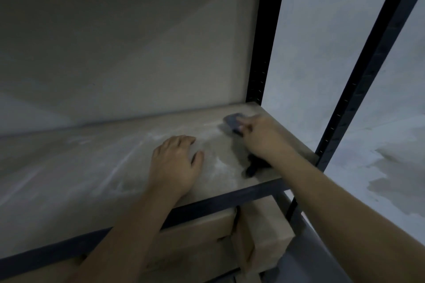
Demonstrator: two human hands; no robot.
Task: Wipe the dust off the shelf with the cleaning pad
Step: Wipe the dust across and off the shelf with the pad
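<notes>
A dusty wooden shelf board point(92, 167) with pale dust streaks fills the middle of the head view, edged by a black metal front rail point(230, 200). Near the shelf's far right corner, my right hand point(259, 135) grips a dark grey cleaning pad point(233, 122) and holds it down on the board. The pad is partly hidden under my fingers. My left hand point(177, 163) rests flat on the shelf to the left of it, fingers spread and holding nothing.
A black upright post point(266, 53) stands at the shelf's back right corner, another black post point(368, 76) at the front right. Cardboard boxes point(207, 236) sit on the level below. A pale wall panel point(115, 53) closes the back.
</notes>
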